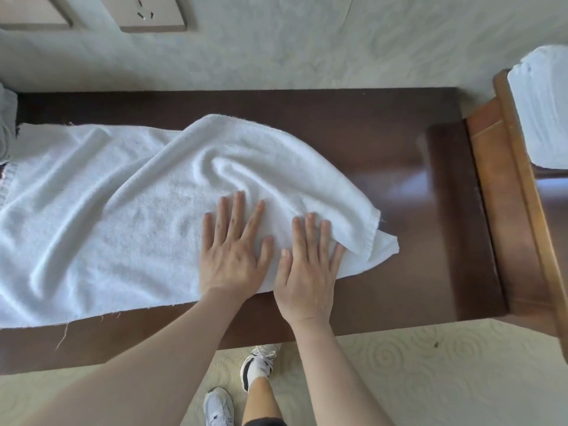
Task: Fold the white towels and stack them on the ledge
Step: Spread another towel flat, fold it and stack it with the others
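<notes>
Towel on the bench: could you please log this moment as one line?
step: smoothing | left hand: flat on towel | right hand: flat on towel | towel: partly folded, wrinkled | bench

A rumpled white towel [123, 195] lies spread across the dark wooden ledge [399, 142], filling the frame's left-center, its right end folded over.

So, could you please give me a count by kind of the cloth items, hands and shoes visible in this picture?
White towels: 2, one spread on the dark ledge under the hands, one at the right edge
Grey cloth at the left edge: 1
Hands pressing flat on the towel: 2, left, right
Shoes: 2
Total: 7
</notes>
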A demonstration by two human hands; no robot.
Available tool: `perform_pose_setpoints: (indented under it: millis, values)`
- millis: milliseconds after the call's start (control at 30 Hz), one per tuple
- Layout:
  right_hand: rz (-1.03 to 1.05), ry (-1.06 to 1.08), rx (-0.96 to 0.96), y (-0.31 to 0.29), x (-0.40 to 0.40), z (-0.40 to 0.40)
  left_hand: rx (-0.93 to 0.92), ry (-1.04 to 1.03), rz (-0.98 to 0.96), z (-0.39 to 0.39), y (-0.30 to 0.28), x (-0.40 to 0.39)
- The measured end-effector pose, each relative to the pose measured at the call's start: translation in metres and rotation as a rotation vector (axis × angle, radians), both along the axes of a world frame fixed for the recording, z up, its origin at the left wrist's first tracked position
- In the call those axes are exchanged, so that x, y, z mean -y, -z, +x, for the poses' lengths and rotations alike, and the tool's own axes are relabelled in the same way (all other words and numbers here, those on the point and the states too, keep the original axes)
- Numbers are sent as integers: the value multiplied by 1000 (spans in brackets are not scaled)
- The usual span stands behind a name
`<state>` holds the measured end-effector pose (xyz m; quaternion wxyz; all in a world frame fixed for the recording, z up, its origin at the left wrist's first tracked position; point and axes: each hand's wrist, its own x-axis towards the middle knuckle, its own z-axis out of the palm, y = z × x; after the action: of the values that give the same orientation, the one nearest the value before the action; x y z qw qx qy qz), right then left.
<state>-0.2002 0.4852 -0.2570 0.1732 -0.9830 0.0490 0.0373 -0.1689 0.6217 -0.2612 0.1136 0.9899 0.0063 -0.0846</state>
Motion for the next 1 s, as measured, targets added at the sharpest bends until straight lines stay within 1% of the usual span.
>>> perform_pose_setpoints:
  millis: [67,133,200,300,333,367,433,500,600,667,733,800,867,900,933,967,1000]
  values:
    - [78,11,-7,-5,3,1,7,4,6,-1,1,1]
    - [125,40,25,-11,9,3,20,5,19,-2,3,2]
    - [98,111,90,-18,20,15,14,8,11,-1,3,2]
    - [24,274,170,-33,42,50,13,3,-10,-2,4,2]
    - [-6,332,158,-36,52,66,15,7,0,-2,5,3]
    - [-46,377,101,-39,62,81,18,11,15,-2,6,2]
    - [-154,409,-61,-42,78,106,30,21,32,-3,8,1]
    - [-203,380,-129,-43,88,123,38,28,38,-3,9,0]
    - [-205,283,-161,-48,93,140,33,36,41,-4,8,0]
    - [-197,251,-139,-51,95,153,36,36,42,-4,8,0]
    - [-166,285,-21,-55,97,168,37,38,37,-4,7,-1]
    - [-173,312,164,-59,96,179,40,42,32,-4,6,-1]
    - [-193,249,269,-60,89,179,43,44,29,-4,6,0]
    - [-192,181,279,-58,84,174,45,44,28,-4,5,0]
    - [-178,109,251,-53,77,166,46,42,24,-4,5,0]
    - [-161,50,181,-47,71,158,47,40,19,-4,5,0]
    - [-148,17,69,-40,65,151,44,39,16,-4,4,0]
